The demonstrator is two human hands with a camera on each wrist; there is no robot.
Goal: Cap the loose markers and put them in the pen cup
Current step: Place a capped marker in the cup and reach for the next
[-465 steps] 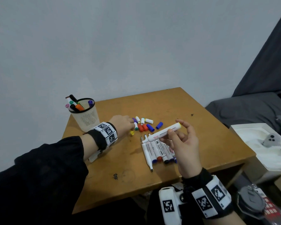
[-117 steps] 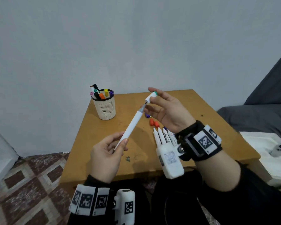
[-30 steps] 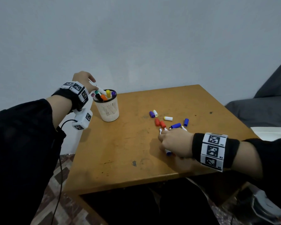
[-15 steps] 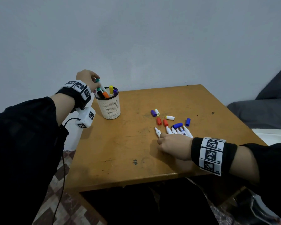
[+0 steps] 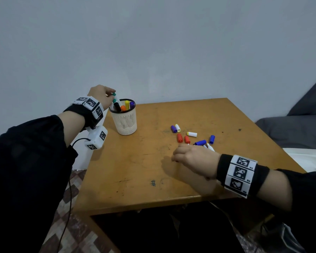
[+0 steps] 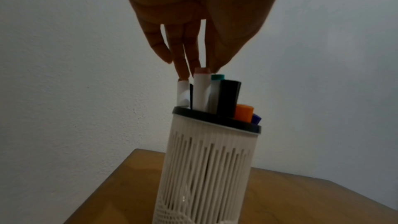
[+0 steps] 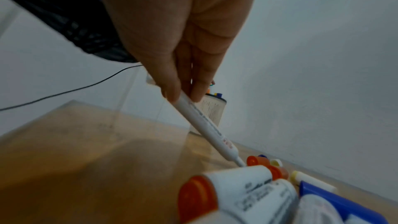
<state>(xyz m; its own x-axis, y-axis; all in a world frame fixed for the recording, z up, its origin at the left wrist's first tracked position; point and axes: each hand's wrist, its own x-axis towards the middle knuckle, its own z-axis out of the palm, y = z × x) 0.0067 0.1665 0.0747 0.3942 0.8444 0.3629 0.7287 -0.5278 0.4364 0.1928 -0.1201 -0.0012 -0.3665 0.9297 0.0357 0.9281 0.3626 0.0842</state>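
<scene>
A white slatted pen cup (image 5: 125,123) (image 6: 206,168) with a black rim stands at the table's far left and holds several capped markers. My left hand (image 5: 111,93) (image 6: 193,71) hovers over it, straight fingers touching the marker tops, beside the teal-capped marker (image 5: 114,97) (image 6: 217,77). At the table's middle right my right hand (image 5: 177,156) (image 7: 183,96) pinches a white uncapped marker (image 7: 206,125) by its rear end, tip down near the caps. Other uncapped markers (image 5: 210,147) (image 7: 237,186) lie under that hand. Red caps (image 5: 179,137), blue caps (image 5: 200,142) and a purple cap (image 5: 173,129) lie beyond it.
The wooden table (image 5: 135,170) stands against a plain wall. A grey cushion (image 5: 290,130) and a white object (image 5: 303,157) lie to its right. A black cable (image 5: 69,179) hangs from my left wrist over the patterned floor (image 5: 77,225).
The teal-capped marker has sunk lower into the cup, and my left hand followed it down. My right hand has closed on one white marker and now hides most of the marker tips.
</scene>
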